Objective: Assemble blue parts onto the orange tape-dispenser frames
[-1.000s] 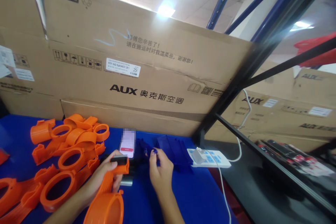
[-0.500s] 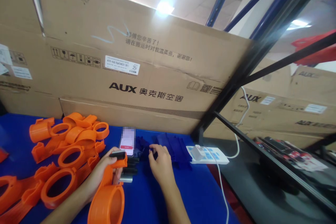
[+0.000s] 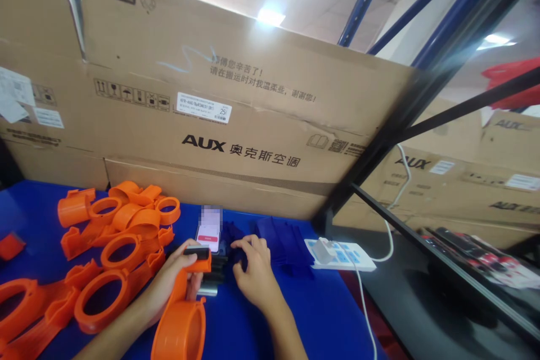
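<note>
No container is in use: the orange clamps (image 3: 113, 247) lie loose in a heap on the blue bench (image 3: 320, 315), smooth moulded plastic rings with flat tabs. The left hand (image 3: 171, 281) grips one such clamp (image 3: 183, 315) by its neck, ring end nearest the camera, a black block (image 3: 196, 250) at its far end. The right hand (image 3: 253, 273) rests curled, fingertips among dark blue parts (image 3: 282, 239) beside a phone (image 3: 208, 230); whether it grips one cannot be told. Behind stand cardboard boxes (image 3: 236, 124); a white power strip (image 3: 341, 256) lies right.
</note>
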{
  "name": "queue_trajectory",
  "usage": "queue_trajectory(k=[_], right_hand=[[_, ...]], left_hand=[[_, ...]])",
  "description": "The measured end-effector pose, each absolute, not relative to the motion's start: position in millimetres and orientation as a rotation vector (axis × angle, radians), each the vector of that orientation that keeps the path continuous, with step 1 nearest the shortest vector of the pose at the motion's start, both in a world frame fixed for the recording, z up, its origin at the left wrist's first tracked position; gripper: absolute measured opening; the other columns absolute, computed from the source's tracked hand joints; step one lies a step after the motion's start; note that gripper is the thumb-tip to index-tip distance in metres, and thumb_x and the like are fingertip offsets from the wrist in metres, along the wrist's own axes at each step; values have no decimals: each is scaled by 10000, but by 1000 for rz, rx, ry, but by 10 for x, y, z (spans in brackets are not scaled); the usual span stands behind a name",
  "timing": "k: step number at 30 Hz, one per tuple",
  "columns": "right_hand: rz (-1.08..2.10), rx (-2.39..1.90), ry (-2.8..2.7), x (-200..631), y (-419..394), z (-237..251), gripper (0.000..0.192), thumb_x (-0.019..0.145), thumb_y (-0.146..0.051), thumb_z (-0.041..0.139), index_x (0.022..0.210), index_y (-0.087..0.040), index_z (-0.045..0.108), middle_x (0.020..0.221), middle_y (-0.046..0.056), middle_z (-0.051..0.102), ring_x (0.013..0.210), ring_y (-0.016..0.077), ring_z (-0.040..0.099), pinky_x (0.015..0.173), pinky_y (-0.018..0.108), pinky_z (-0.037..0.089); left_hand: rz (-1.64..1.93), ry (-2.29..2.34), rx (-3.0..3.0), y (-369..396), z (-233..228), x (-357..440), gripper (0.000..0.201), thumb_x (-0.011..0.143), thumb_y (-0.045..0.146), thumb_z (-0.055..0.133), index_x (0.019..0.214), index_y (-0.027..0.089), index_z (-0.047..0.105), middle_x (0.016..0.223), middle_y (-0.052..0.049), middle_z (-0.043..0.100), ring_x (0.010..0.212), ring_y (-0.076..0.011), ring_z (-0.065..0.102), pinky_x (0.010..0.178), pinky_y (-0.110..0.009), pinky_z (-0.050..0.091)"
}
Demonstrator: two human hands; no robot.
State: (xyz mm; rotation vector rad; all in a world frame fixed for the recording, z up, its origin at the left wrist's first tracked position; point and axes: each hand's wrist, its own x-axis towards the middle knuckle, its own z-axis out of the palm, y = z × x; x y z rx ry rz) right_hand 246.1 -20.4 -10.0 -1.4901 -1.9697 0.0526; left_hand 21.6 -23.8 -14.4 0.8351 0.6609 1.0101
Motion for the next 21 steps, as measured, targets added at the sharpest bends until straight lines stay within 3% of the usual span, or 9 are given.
queue_trajectory(k=[4, 9, 14, 21], right_hand=[[49, -1489, -1920, 2485, -198, -45, 413, 737, 1, 569, 1042, -245, 701, 1085, 80, 638, 1022, 286, 562, 889, 448, 470], [189, -1192, -1891, 2408, -247, 83, 214, 939, -137, 565, 1083, -236, 688, 1041, 69, 664, 1024, 255, 597, 929, 444, 481], [261, -994, -2034, 2163, -354, 84, 359, 951, -243, 654, 1306, -294, 649, 1147, 75, 666, 1060, 260, 613, 956, 463, 495], [314, -988, -1999, 2133, -350, 81, 299, 969, -257, 645, 1260, -308, 689, 1085, 64, 688, 1015, 253, 632, 920, 449, 526]], left_hand=[[1026, 683, 770, -267, -79, 182, 149, 949, 383, 580, 975, 237, 570, 583, 18, 631, 429, -95, 513, 456, -169, 421], [1062, 714, 843, -210, -132, 164, 177, 948, 400, 604, 929, 234, 544, 584, 29, 632, 422, -97, 519, 437, -172, 409], [1013, 787, 1073, -166, -286, 154, 217, 941, 424, 643, 946, 225, 556, 581, 27, 646, 409, -111, 536, 420, -191, 404], [987, 790, 1173, -137, -241, 96, 238, 935, 432, 668, 977, 206, 605, 615, 10, 668, 415, -108, 554, 413, -188, 390]])
